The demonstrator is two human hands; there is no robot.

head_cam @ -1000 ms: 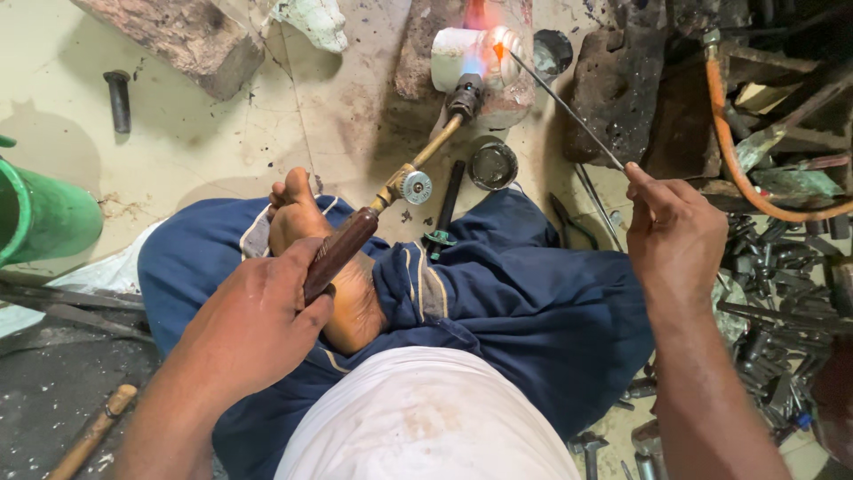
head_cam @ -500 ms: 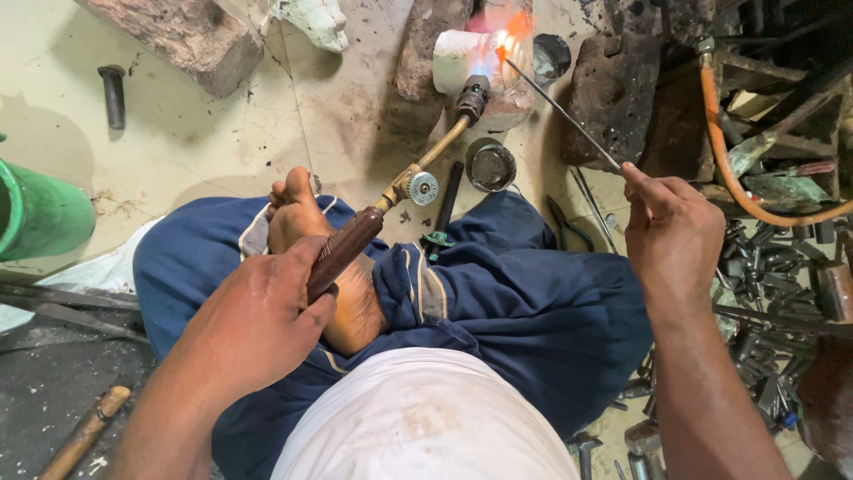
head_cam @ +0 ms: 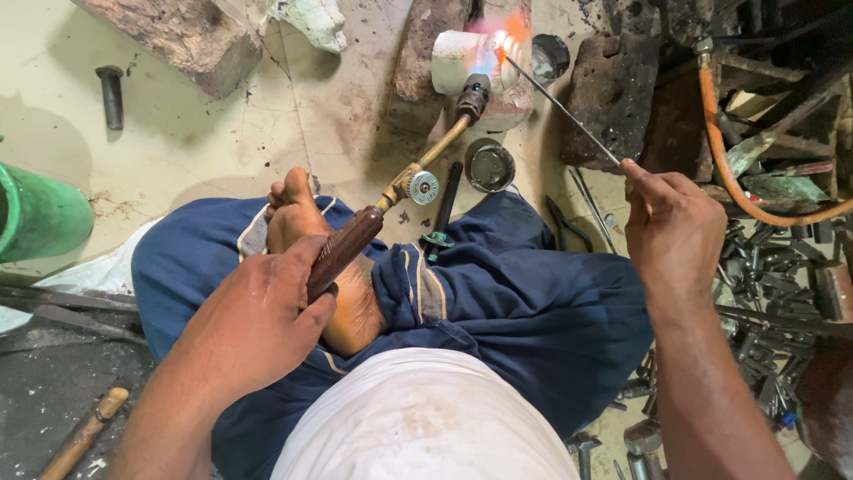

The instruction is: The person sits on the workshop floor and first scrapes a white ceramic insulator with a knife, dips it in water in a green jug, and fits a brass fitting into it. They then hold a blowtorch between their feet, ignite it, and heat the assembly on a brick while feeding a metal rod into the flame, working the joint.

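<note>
The left hand (head_cam: 258, 324) grips the torch (head_cam: 400, 191), pointing up-right at the white piece (head_cam: 462, 62); the right hand (head_cam: 671, 227) pinches a thin rod (head_cam: 564, 111) slanting up-left to it.

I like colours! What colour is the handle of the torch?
Dark reddish brown, on the torch handle held in the left hand. Head view.

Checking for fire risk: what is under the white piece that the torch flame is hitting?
The white piece rests on a dark, rough block standing on the pale floor. The torch flame and glare hide its right end, so whatever lies beneath there cannot be seen.
</note>
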